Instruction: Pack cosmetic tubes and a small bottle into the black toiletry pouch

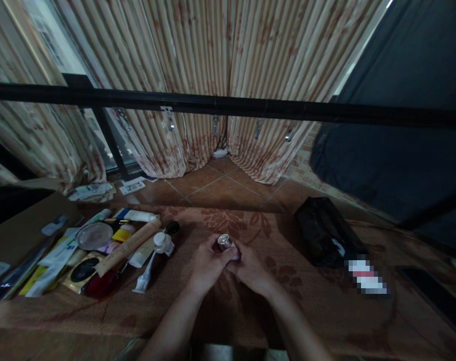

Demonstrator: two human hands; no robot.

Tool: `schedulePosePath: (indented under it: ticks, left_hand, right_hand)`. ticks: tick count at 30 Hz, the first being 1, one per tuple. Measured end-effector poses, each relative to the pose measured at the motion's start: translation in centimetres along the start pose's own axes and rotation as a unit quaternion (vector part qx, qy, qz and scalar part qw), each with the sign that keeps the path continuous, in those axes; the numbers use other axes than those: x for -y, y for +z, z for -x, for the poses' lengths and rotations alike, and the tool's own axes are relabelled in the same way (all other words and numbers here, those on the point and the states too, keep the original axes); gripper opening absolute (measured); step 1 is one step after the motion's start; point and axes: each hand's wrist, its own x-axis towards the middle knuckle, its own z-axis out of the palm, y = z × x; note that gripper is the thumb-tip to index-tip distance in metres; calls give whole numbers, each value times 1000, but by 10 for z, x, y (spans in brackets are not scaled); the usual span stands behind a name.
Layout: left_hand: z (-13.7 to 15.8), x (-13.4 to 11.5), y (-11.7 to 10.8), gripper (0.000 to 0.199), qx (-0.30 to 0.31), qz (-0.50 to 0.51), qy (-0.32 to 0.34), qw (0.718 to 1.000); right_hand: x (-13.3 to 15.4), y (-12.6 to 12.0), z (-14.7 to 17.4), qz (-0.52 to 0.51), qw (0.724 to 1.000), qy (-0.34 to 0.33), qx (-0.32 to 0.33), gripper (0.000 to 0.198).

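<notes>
Both hands meet over the middle of the patterned cloth, wrapped round one small vial (224,241) with a silvery metal cap. My left hand (210,260) closes on it from the left, the thumb across its front. From the right, my right hand (247,264) grips its lower part, where a pale label or surface shows between the fingers. The vial's cap points up and tilts slightly towards me; most of its body is hidden by the fingers. Left of the hands stands a small white-capped bottle (163,244), with a squeezed silver tube (144,277) beside it.
At the left lie several cosmetics, among them a round clear case (94,235), a brown paper-like tube (128,246) and a white-blue tube (136,215), near a cardboard box (36,210). At the right are a black bag (327,233) and a dark phone (433,291). A black rail (228,104) crosses ahead.
</notes>
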Motion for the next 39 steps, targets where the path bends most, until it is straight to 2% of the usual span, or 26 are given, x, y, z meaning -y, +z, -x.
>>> schedulePosePath:
  ticks: [8, 17, 26, 30, 33, 36, 39]
  left_hand:
    - [-1, 2, -1, 22, 0, -45, 17, 999]
    - [4, -11, -2, 19, -2, -114, 36, 993]
    - [9, -19, -2, 14, -35, -167, 11, 985]
    - [9, -16, -3, 13, -69, -137, 6, 988]
    - [2, -13, -8, 20, -111, -56, 33, 992]
    - [-6, -12, -17, 23, -136, 27, 40, 990]
    - [-10, -8, -25, 20, -167, 17, 34, 985]
  right_hand:
    - [0, 0, -1, 33, 999, -2, -1, 30]
    - [1, 1, 0, 11, 1000, -12, 6, 30]
    - [-9, 7, -3, 14, 1000, 1, 20, 30]
    - [-16, 5, -2, 5, 999, 10, 44, 34]
    - [-25, 2, -4, 54, 997, 33, 38, 39]
    - [-33, 0, -7, 75, 993, 56, 66, 42]
    - [-35, 1, -7, 52, 993, 48, 90, 41]
